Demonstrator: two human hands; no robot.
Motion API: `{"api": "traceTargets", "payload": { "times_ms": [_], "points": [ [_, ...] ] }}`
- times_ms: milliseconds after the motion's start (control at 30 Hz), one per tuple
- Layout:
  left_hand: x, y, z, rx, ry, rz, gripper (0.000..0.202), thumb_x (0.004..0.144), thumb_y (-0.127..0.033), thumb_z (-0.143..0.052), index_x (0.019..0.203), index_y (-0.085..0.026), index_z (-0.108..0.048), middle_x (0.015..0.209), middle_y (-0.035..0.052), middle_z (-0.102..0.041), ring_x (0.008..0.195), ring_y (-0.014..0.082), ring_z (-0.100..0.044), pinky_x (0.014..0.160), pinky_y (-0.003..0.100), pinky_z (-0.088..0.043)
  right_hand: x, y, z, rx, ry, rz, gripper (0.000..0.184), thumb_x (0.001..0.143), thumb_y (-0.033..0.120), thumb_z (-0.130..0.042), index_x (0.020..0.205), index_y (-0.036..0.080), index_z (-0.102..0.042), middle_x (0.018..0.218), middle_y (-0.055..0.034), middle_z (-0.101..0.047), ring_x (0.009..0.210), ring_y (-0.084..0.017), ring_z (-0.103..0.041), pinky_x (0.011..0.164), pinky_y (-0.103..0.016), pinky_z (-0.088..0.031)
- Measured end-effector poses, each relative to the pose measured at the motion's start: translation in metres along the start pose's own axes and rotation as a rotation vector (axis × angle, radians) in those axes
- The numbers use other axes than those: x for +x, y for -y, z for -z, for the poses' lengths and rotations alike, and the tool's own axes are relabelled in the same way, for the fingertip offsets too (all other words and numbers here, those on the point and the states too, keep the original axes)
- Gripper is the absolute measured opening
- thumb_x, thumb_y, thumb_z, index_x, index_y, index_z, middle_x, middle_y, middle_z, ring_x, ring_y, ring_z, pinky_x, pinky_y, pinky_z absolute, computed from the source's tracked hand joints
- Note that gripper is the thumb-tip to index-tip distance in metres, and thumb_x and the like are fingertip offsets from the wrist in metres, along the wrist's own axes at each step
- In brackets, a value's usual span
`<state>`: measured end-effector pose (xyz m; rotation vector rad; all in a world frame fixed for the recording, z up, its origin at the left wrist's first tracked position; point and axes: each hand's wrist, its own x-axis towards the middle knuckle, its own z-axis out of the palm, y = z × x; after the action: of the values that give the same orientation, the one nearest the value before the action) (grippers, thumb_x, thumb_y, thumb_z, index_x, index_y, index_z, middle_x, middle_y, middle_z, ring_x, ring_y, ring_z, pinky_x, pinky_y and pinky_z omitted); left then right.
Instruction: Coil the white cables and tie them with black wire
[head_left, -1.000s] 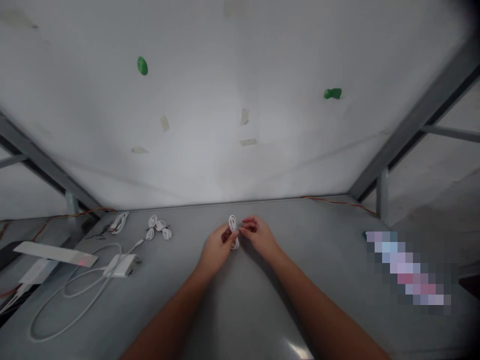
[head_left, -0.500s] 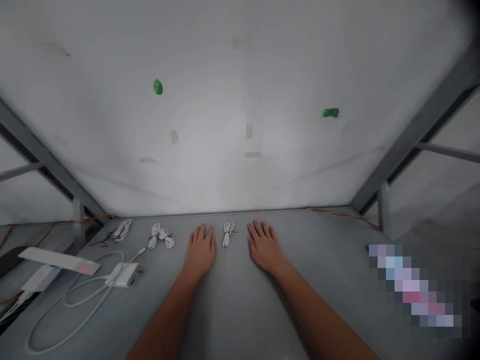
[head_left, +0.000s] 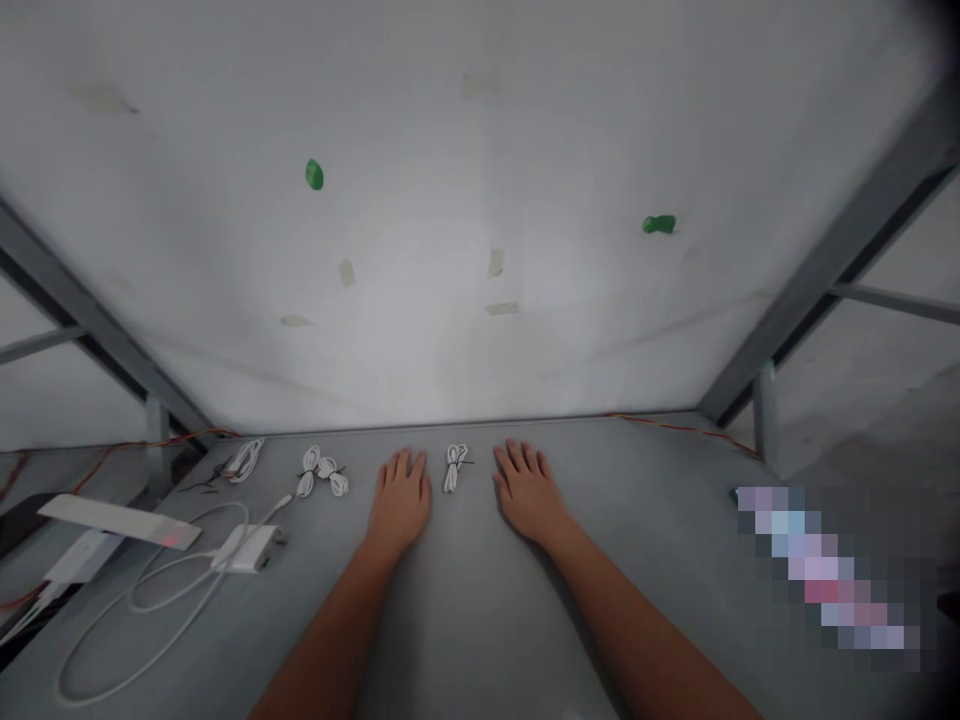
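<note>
On the grey tabletop (head_left: 480, 600), my left hand (head_left: 400, 500) lies palm down with its fingers spread and holds nothing. My right hand (head_left: 529, 492) rests flat in the same way, fingers apart. Between them, touching neither hand, is a coiled white cable (head_left: 454, 468) bound with a thin black tie. To the left of my left hand lie two more tied white cable bundles (head_left: 308, 472), side by side. Farther left is another looped white cable (head_left: 246, 460) with loose black ties (head_left: 204, 482) next to it.
At the left, a white charger (head_left: 251, 549) sits with its long white cord (head_left: 67, 670) looped over the table. Beside it are a white power strip (head_left: 120, 520) with a red light and a white adapter (head_left: 84, 556). A pixelated object (head_left: 821, 570) is at the right. Behind stands a white wall (head_left: 420, 350).
Both hands stay in place on the table. Only the camera's view has shifted very slightly.
</note>
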<state>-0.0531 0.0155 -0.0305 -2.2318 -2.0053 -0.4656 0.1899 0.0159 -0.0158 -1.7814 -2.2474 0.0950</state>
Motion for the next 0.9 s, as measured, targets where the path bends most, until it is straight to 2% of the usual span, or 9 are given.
{"api": "traceTargets", "payload": {
  "times_ms": [200,400,467,533,633,700,767,833,900],
  "points": [
    [0.001,-0.001,0.002,0.035,0.033,-0.003,0.051,0.104,-0.027,-0.037,0.15,-0.014,-0.055,0.157,0.0194,-0.05,0.145,0.0355,-0.045,0.12,0.054,-0.033,0.001,0.002,0.004,-0.001,0.054,-0.028,0.058,0.106,0.035,-0.034,0.159,0.015,-0.043,0.168,-0.0141,-0.034,0.155,-0.039,-0.029,0.125,-0.058,-0.018],
    [0.002,-0.001,0.006,-0.017,0.012,0.008,0.048,0.102,-0.023,-0.039,0.145,-0.013,-0.057,0.154,0.02,-0.051,0.145,0.0357,-0.044,0.119,0.055,-0.033,0.002,0.0,0.002,0.004,0.042,-0.027,0.057,0.105,0.035,-0.035,0.159,0.016,-0.044,0.168,-0.0139,-0.035,0.154,-0.038,-0.03,0.125,-0.057,-0.018],
    [0.003,-0.003,0.011,-0.076,0.009,0.014,0.042,0.1,-0.018,-0.039,0.134,-0.014,-0.064,0.146,0.0183,-0.059,0.138,0.0323,-0.051,0.116,0.051,-0.036,0.002,0.001,0.002,-0.002,0.033,-0.028,0.057,0.105,0.035,-0.036,0.158,0.016,-0.044,0.167,-0.0139,-0.036,0.154,-0.038,-0.031,0.125,-0.057,-0.018],
    [0.005,-0.011,0.016,-0.156,0.022,0.025,0.036,0.1,-0.016,-0.037,0.117,-0.016,-0.068,0.128,0.0157,-0.067,0.123,0.0281,-0.06,0.11,0.046,-0.041,0.001,0.004,0.003,-0.009,0.015,-0.033,0.056,0.105,0.034,-0.036,0.156,0.016,-0.046,0.166,-0.0143,-0.038,0.152,-0.038,-0.033,0.124,-0.057,-0.019],
    [0.006,-0.031,0.02,-0.196,0.016,0.044,0.027,0.101,-0.033,-0.045,0.104,-0.017,-0.066,0.111,0.0137,-0.069,0.109,0.0292,-0.063,0.101,0.045,-0.045,0.0,0.011,0.004,-0.029,-0.027,-0.048,0.053,0.105,0.032,-0.036,0.153,0.015,-0.05,0.163,-0.0169,-0.042,0.15,-0.038,-0.036,0.122,-0.057,-0.02],
    [0.005,-0.044,0.019,-0.145,0.0,0.033,0.028,0.098,-0.04,-0.053,0.108,-0.016,-0.065,0.115,0.0153,-0.067,0.113,0.0328,-0.06,0.103,0.048,-0.042,0.0,0.015,0.005,-0.045,-0.04,-0.053,0.051,0.105,0.031,-0.036,0.15,0.013,-0.052,0.161,-0.0191,-0.045,0.148,-0.038,-0.037,0.121,-0.057,-0.021],
    [0.003,-0.053,0.019,-0.093,0.005,0.008,0.028,0.098,-0.034,-0.052,0.115,-0.015,-0.063,0.122,0.0168,-0.066,0.118,0.034,-0.057,0.106,0.049,-0.039,-0.001,0.017,0.005,-0.057,-0.04,-0.047,0.05,0.105,0.031,-0.037,0.149,0.012,-0.054,0.16,-0.0203,-0.046,0.147,-0.038,-0.038,0.12,-0.057,-0.021],
    [0.003,-0.052,0.02,-0.07,0.017,0.019,0.027,0.099,-0.026,-0.046,0.117,-0.015,-0.063,0.123,0.0169,-0.065,0.117,0.0327,-0.057,0.104,0.047,-0.04,-0.001,0.016,0.005,-0.06,-0.042,-0.036,0.05,0.104,0.031,-0.039,0.148,0.012,-0.055,0.159,-0.0203,-0.046,0.146,-0.038,-0.039,0.12,-0.056,-0.021],
    [0.005,-0.042,0.025,-0.059,0.007,0.089,0.027,0.1,-0.024,-0.042,0.113,-0.015,-0.064,0.119,0.0169,-0.066,0.113,0.0317,-0.058,0.1,0.044,-0.043,0.0,0.015,0.004,-0.053,-0.047,-0.04,0.049,0.104,0.031,-0.039,0.147,0.012,-0.055,0.159,-0.0195,-0.047,0.145,-0.038,-0.039,0.12,-0.055,-0.021]
  ]
}}
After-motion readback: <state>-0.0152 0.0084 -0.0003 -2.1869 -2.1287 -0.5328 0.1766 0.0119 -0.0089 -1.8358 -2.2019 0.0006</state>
